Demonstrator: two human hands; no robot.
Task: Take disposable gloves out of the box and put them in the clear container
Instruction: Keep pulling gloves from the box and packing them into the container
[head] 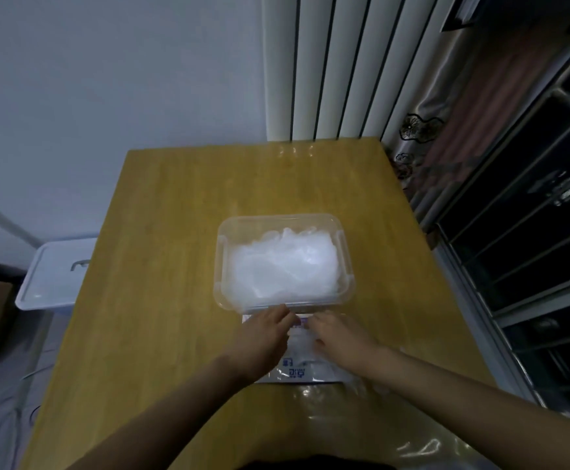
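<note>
A clear plastic container [221,266] sits in the middle of the wooden table, filled with a heap of whitish translucent gloves [285,264]. Right in front of it lies the flat white glove box [299,369] with blue print. My left hand [265,337] and my right hand [336,334] both rest on the box's far end, next to the container's near wall, fingers bent down onto the box. The fingertips nearly meet at the middle. Whether either hand pinches a glove is hidden.
The wooden table [161,266] stretches left and far of the container. Clear plastic film [378,432] covers the table's near right part. A white lidded bin [56,273] stands left of the table. A radiator and curtain are behind, dark glass shelving on the right.
</note>
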